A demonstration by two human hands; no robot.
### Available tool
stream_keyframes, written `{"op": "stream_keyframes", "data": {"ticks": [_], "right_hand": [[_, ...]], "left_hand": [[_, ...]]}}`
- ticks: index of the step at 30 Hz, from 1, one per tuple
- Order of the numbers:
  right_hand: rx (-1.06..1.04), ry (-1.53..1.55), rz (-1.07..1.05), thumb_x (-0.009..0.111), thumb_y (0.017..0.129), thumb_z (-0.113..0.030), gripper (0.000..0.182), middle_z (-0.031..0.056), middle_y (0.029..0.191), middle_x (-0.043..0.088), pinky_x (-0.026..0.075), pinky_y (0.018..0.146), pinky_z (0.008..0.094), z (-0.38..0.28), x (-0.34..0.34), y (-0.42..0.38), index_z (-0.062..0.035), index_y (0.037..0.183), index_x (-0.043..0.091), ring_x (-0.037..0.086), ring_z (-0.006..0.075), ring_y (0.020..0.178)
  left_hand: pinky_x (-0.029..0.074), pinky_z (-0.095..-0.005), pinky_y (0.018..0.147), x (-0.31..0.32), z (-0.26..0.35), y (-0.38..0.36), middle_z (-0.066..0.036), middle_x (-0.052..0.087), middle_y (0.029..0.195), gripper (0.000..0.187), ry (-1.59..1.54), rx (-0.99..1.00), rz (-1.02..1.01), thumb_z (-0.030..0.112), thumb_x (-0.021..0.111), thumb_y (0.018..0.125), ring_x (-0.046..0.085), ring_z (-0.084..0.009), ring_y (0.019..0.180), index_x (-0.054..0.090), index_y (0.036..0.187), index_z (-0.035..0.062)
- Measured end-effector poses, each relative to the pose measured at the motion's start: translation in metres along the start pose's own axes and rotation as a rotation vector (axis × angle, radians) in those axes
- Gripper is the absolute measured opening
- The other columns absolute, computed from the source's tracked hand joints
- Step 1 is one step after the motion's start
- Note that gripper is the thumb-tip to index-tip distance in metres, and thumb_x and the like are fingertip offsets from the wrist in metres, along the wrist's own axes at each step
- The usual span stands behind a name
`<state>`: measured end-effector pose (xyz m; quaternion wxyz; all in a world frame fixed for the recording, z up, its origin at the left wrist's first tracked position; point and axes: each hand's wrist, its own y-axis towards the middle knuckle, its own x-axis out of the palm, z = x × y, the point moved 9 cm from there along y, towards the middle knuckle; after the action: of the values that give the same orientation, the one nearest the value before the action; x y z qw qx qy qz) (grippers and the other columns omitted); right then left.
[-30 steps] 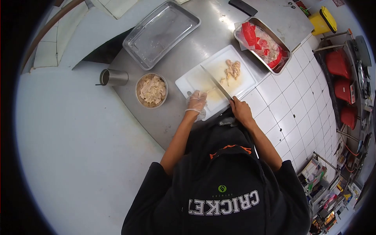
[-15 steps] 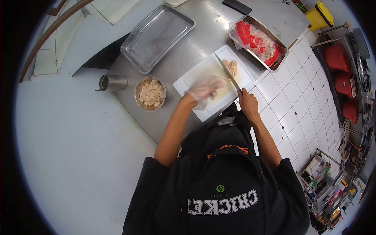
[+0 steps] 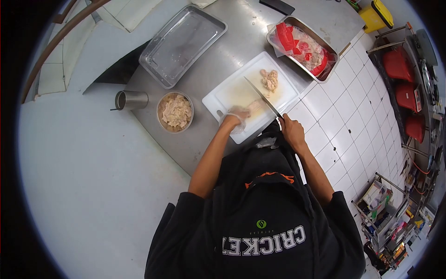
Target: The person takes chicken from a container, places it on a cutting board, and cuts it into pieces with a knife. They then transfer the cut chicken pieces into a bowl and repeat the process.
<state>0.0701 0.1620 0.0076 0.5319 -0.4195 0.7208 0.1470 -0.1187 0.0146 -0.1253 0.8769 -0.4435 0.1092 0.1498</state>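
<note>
My left hand (image 3: 238, 116), in a clear plastic glove, is at the near left part of the white cutting board (image 3: 220, 98). Its fingers are closed on the end of a strip of pale raw meat (image 3: 255, 106), a little blurred. My right hand (image 3: 292, 131) is wrapped round the handle of a long knife (image 3: 263, 97), whose blade slants across the board just beyond that strip. Past the blade lies a small pile of cut pale meat (image 3: 269, 81). To the left stands a round bowl (image 3: 160, 122) heaped with pale meat pieces (image 3: 176, 111).
A metal tray (image 3: 181, 44) lies at the upper left of the steel table (image 3: 241, 35). A steel cup (image 3: 134, 99) stands near the table's left edge. At the upper right, a deep metal pan (image 3: 332, 69) holds meat in red-and-clear plastic wrap (image 3: 289, 38).
My left hand has drawn back toward the board's near left edge, and the meat strip now shows beneath the blade. The knife tip has shifted left and down, away from the pile.
</note>
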Motion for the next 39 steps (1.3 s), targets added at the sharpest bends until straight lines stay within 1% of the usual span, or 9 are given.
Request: {"op": "stream_keyframes", "data": {"ticks": [3, 6, 9, 15, 24, 27, 31, 33, 39], "right_hand": [[-0.004, 0.042, -0.024, 0.054, 0.099, -0.029, 0.023, 0.0251, 0.064, 0.061, 0.048, 0.054, 0.057, -0.003, -0.007, -0.002, -0.0059, 0.101, 0.055, 0.062, 0.0463, 0.061], [-0.027, 0.078, -0.055, 0.054, 0.099, -0.027, 0.022, 0.0253, 0.063, 0.061, 0.047, 0.053, 0.0571, -0.011, -0.018, -0.015, -0.0054, 0.102, 0.054, 0.061, 0.0465, 0.059], [-0.055, 0.052, -0.107, 0.054, 0.098, -0.025, 0.021, 0.0252, 0.063, 0.061, 0.047, 0.054, 0.0572, -0.017, -0.021, -0.032, -0.0047, 0.103, 0.052, 0.061, 0.0471, 0.059], [-0.022, 0.038, -0.139, 0.052, 0.098, -0.023, 0.021, 0.0263, 0.065, 0.062, 0.049, 0.057, 0.0565, -0.024, 0.025, -0.011, -0.0032, 0.105, 0.05, 0.062, 0.0467, 0.062], [-0.022, 0.179, -0.046, 0.051, 0.098, -0.025, 0.021, 0.0288, 0.073, 0.064, 0.052, 0.066, 0.0558, -0.1, 0.03, 0.1, -0.0037, 0.102, 0.053, 0.065, 0.0471, 0.072], [-0.031, 0.253, -0.042, 0.051, 0.098, -0.023, 0.021, 0.0302, 0.075, 0.064, 0.05, 0.068, 0.0598, -0.084, 0.029, 0.099, -0.0048, 0.108, 0.054, 0.063, 0.0501, 0.073], [0.1, 0.155, 0.04, 0.05, 0.1, -0.03, 0.028, 0.0284, 0.078, 0.066, 0.05, 0.07, 0.0592, -0.034, -0.017, 0.086, -0.007, 0.114, 0.059, 0.064, 0.0503, 0.074], [0.123, -0.016, 0.101, 0.048, 0.1, -0.034, 0.028, 0.0264, 0.071, 0.065, 0.051, 0.061, 0.0578, -0.01, -0.04, 0.082, -0.0096, 0.112, 0.056, 0.065, 0.0468, 0.067], [-0.011, -0.159, 0.11, 0.05, 0.101, -0.028, 0.02, 0.0249, 0.064, 0.062, 0.05, 0.054, 0.0567, 0.017, -0.044, 0.055, -0.0086, 0.1, 0.054, 0.062, 0.0473, 0.06]], "left_hand": [[0.052, -0.0409, 0.084, 0.023, 0.004, -0.005, -0.015, 0.068, 0.105, 0.028, 0.896, 0.387, 0.096, 0.025, 0.058, 0.089, 0.065, -0.0296, 0.098, 0.069, 0.104, 0.005], [0.052, -0.0443, 0.085, -0.027, 0.073, -0.097, -0.016, 0.066, 0.103, 0.027, 0.501, 0.175, 0.485, 0.019, 0.055, 0.088, 0.064, -0.034, 0.096, 0.065, 0.11, 0.0058], [0.053, -0.0449, 0.087, 0.003, 0.083, -0.097, -0.017, 0.064, 0.116, 0.034, 0.539, 0.512, 0.486, 0.013, 0.051, 0.089, 0.064, -0.0346, 0.1, 0.059, 0.122, 0.0075], [0.055, -0.0438, 0.088, 0.008, 0.072, -0.102, -0.015, 0.06, 0.13, 0.042, 0.453, 0.607, 0.504, 0.004, 0.048, 0.087, 0.065, -0.0352, 0.105, 0.057, 0.129, 0.0081], [0.054, -0.0486, 0.08, 0.015, 0.042, -0.077, -0.019, 0.065, 0.113, 0.04, 0.478, 0.352, 0.306, 0.017, 0.058, 0.085, 0.065, -0.038, 0.094, 0.057, 0.125, 0.0102], [0.053, -0.0497, 0.079, 0.001, 0.069, -0.108, -0.021, 0.065, 0.109, 0.038, 0.406, 0.501, 0.521, 0.021, 0.059, 0.085, 0.065, -0.0382, 0.093, 0.058, 0.121, 0.0095], [0.055, -0.0489, 0.078, -0.02, 0.081, -0.115, -0.018, 0.064, 0.109, 0.036, 0.353, 0.338, 0.622, 0.027, 0.054, 0.092, 0.066, -0.0379, 0.093, 0.058, 0.12, 0.006], [0.055, -0.0494, 0.077, -0.027, 0.072, -0.11, -0.018, 0.064, 0.107, 0.034, 0.35, 0.278, 0.734, 0.029, 0.053, 0.094, 0.066, -0.0383, 0.091, 0.058, 0.12, 0.0075], [0.051, -0.0514, 0.085, 0.002, 0.081, -0.053, -0.025, 0.057, 0.119, 0.032, 0.32, 0.348, 0.223, 0.022, 0.057, 0.093, 0.061, -0.0446, 0.1, 0.053, 0.122, 0.0085]]}}
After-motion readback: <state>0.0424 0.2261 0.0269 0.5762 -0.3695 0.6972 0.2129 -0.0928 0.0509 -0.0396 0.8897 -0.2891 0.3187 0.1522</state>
